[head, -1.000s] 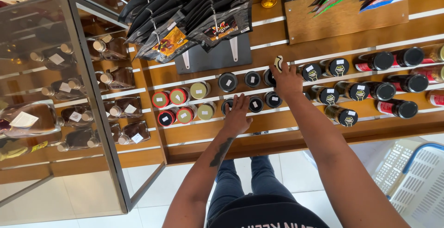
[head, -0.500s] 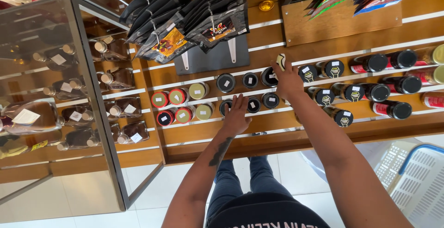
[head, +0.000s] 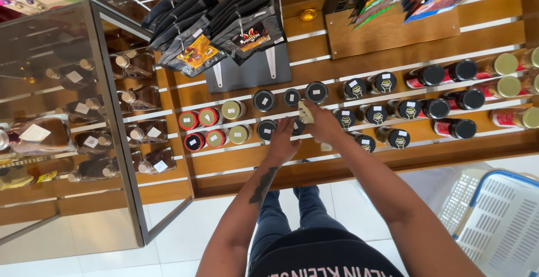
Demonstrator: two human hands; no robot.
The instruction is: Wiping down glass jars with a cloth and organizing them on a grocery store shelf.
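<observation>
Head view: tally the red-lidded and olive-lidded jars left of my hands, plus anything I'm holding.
Red-lidded jars: 4
Olive-lidded jars: 2
Pale cloth, in the right hand: 1
Total: 7

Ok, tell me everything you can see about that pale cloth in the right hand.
The pale yellowish cloth is small, soft and crumpled, bunched in the grip of the right hand. Only its upper end shows above the fingers. It is pressed among the black-lidded jars on the wooden shelf, beside the left hand. Its full shape stays hidden.
</observation>
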